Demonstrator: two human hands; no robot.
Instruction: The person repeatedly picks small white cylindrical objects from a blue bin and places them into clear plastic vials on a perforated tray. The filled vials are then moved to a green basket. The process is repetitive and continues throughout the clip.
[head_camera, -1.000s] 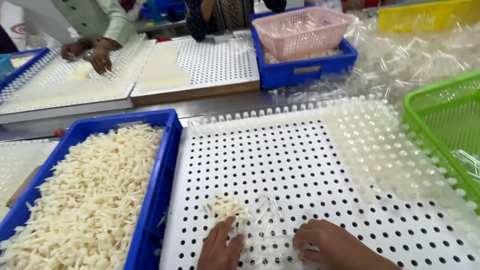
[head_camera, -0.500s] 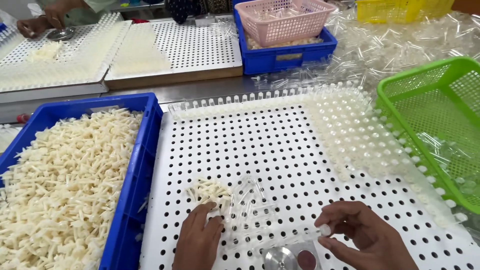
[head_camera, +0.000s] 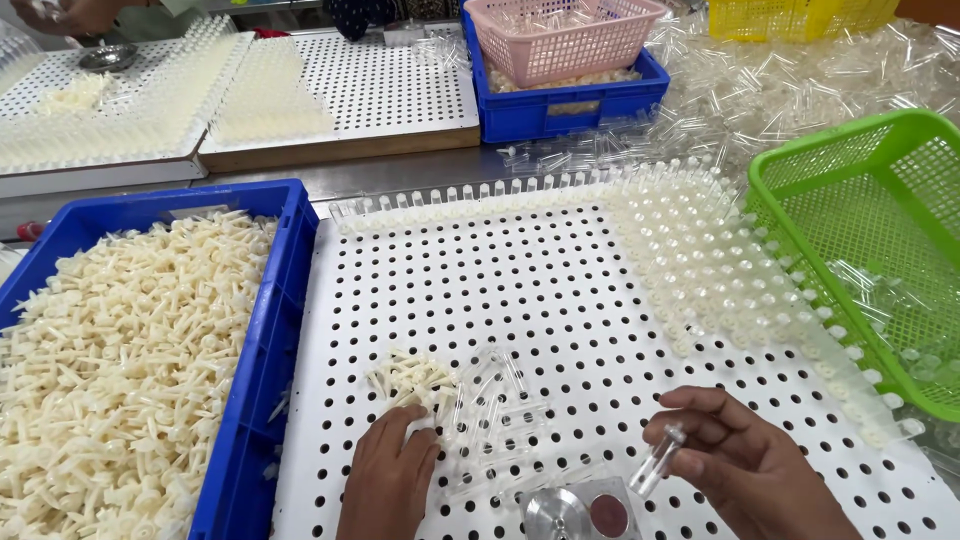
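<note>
While the right hand (head_camera: 745, 465) pinches a small clear plastic tube (head_camera: 657, 462) between thumb and fingertips, tilted with its lower end toward a round metal fixture (head_camera: 580, 512) at the near edge, the left hand (head_camera: 388, 480) rests palm-down on the white perforated board (head_camera: 560, 300), its fingers loosely curled at the edge of a little pile of cream plastic plugs (head_camera: 412, 378). Whether that hand has one of them pinched I cannot tell; the fingertips hide it. Just beside the pile lie a few more clear tubes (head_camera: 495, 395), flat on the board, so both kinds of part sit within easy reach of either hand.

The far edge and right side of the board carry rows of upright tubes (head_camera: 700, 260) seated in the holes (the holes evidently keep them standing). Left of the board, touching it, a blue bin (head_camera: 270, 300) holds a deep heap of the same cream plugs; to the right a green basket (head_camera: 860, 230) holds loose clear tubes. Farther back stand a pink basket (head_camera: 560, 40) nested in another blue bin, and a second board where another person's hand (head_camera: 80, 15) works.
</note>
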